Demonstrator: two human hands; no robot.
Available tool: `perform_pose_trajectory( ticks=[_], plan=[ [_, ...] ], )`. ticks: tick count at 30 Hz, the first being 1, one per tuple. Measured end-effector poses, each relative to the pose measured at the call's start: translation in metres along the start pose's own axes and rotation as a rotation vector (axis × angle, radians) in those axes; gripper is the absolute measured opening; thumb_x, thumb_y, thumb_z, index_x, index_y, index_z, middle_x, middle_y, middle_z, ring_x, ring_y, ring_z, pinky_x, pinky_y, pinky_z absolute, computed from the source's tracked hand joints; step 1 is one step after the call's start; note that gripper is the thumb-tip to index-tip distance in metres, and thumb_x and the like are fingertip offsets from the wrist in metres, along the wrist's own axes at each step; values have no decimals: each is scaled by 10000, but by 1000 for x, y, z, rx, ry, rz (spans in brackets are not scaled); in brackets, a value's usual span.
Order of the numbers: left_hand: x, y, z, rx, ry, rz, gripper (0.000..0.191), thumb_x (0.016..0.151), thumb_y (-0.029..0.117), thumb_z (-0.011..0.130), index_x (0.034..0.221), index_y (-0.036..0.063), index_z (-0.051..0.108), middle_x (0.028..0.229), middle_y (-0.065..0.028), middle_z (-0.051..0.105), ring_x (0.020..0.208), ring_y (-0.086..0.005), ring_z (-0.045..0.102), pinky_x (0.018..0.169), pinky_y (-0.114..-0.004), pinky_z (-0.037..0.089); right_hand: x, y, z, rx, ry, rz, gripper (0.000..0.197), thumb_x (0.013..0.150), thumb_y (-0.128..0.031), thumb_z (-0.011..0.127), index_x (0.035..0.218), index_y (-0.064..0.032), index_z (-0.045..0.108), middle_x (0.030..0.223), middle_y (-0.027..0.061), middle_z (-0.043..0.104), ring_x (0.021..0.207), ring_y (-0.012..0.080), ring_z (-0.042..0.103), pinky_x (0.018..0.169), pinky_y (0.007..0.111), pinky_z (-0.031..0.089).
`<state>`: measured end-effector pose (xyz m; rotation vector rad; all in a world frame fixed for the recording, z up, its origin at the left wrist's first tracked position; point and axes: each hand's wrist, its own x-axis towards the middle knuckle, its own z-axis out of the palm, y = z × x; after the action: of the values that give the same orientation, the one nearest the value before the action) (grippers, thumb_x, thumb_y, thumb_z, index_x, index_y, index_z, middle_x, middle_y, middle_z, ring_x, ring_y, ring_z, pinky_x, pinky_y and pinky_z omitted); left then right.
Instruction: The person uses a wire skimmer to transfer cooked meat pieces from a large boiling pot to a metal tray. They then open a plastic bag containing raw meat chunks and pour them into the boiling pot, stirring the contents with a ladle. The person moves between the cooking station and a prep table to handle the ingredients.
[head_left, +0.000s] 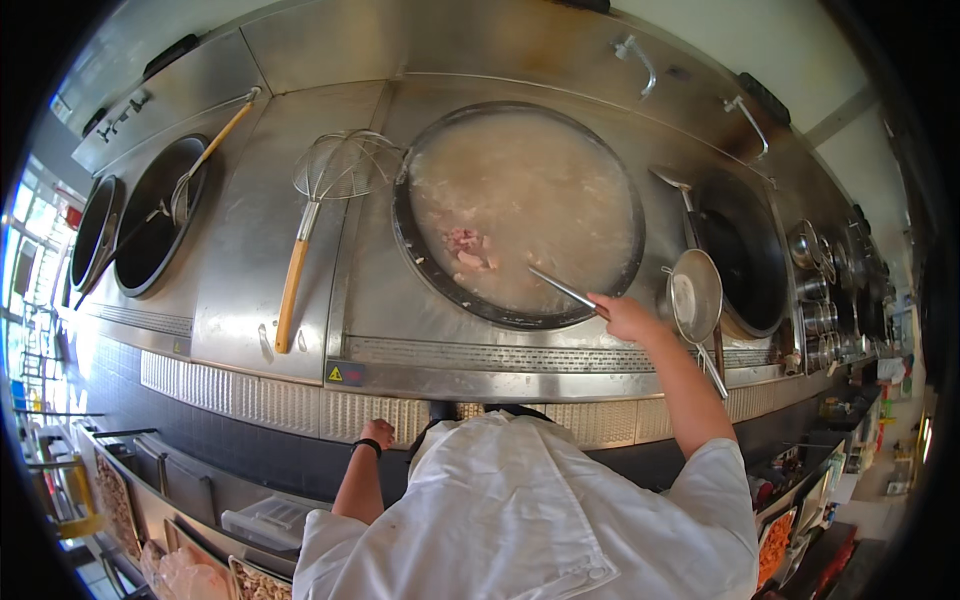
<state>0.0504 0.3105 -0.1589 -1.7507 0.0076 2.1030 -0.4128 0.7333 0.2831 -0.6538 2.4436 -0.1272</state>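
My right hand (628, 318) grips the metal handle of a utensil (562, 286) over the near right rim of a large wok (480, 304). The utensil's far end is hidden under cloudy, pale brown liquid (532, 187) with foam on it. Pieces of pinkish meat (466, 246) show at the surface on the left side of the wok. My left hand (377, 433) hangs low beside my white jacket, short of the range's front edge. No object shows in it, and its fingers are too small to make out well.
A wire skimmer (322, 180) with a wooden handle lies left of the wok. To the right, a strainer (695, 294) and a ladle (673, 178) rest near another dark wok (739, 255). More woks (161, 217) stand far left. Food trays (259, 579) line the counter behind me.
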Motion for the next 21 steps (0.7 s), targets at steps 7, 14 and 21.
perform_pose_trajectory(
  ticks=[7,14,21],
  plan=[
    [6,6,0,870,-219,-80,162,818,320,443,845,161,460,888,-105,468,792,-255,424,677,-383,366,-85,-22,-53,-62,124,162,586,774,-25,551,1320,-228,489,935,215,636,858,374,613,752,436,485],
    [1,10,23,1164,31,51,181,849,311,403,793,152,471,696,-66,455,585,-212,411,461,-375,295,-131,-17,-58,-205,280,273,620,760,-3,552,1326,-245,479,814,198,636,785,368,621,719,453,486],
    [-20,21,78,1140,-112,-257,193,846,343,399,817,176,492,681,-66,441,579,-204,378,494,-374,311,-170,3,-93,-58,270,301,560,710,-28,604,1244,-189,559,901,194,645,820,363,620,743,420,494]
  ],
)
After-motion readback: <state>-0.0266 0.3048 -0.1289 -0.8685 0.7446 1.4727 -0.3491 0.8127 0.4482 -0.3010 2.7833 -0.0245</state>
